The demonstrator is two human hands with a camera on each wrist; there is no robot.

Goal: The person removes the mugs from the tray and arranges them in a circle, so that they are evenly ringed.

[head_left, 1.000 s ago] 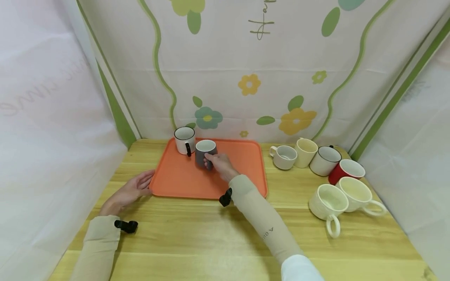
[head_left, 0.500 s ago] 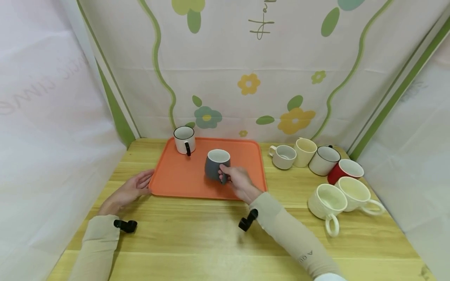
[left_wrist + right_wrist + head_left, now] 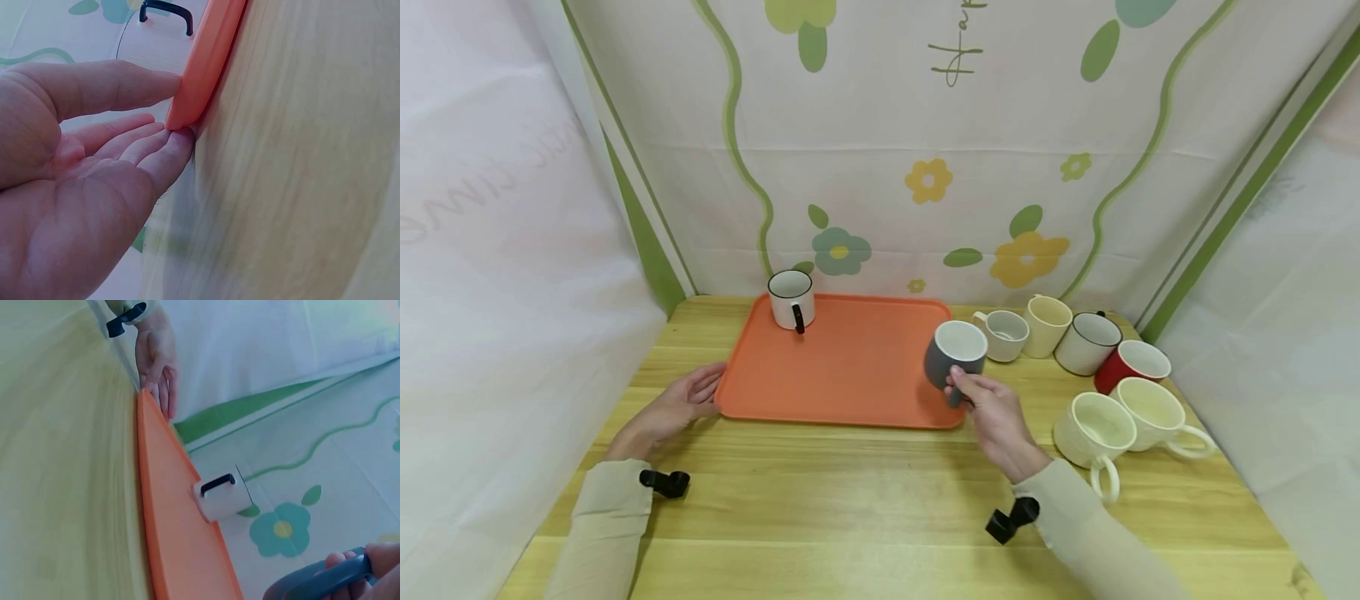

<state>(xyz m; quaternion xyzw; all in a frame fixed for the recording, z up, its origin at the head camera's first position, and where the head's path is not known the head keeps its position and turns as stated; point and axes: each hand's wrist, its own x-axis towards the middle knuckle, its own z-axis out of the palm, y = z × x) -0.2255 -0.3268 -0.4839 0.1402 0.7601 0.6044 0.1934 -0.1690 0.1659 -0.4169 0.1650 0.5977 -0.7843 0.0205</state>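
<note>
My right hand point(image 3: 996, 417) grips the handle of a dark grey mug point(image 3: 942, 357) with a white inside. The mug is upright over the right edge of the orange tray point(image 3: 842, 367). In the right wrist view its blue-grey handle point(image 3: 328, 579) shows at the bottom right between thumb and fingers. My left hand point(image 3: 673, 408) touches the tray's near left corner with fingers extended. In the left wrist view the thumb point(image 3: 125, 87) and fingertips meet the tray's outer edge. A white mug point(image 3: 792, 304) with a black rim and black handle stands at the tray's far left corner.
Right of the tray stand a low white cup point(image 3: 1003, 343), a cream mug point(image 3: 1045, 333), a white mug with dark rim point(image 3: 1084, 350), a red mug point(image 3: 1112, 372) and two cream mugs point(image 3: 1086, 437) with ring handles. Flowered cloth point(image 3: 865, 200) borders the wooden table point(image 3: 820, 508).
My right hand has carried the grey mug rightward, from beside the white mug across the tray to its right edge. My left hand has stayed at the tray's corner.
</note>
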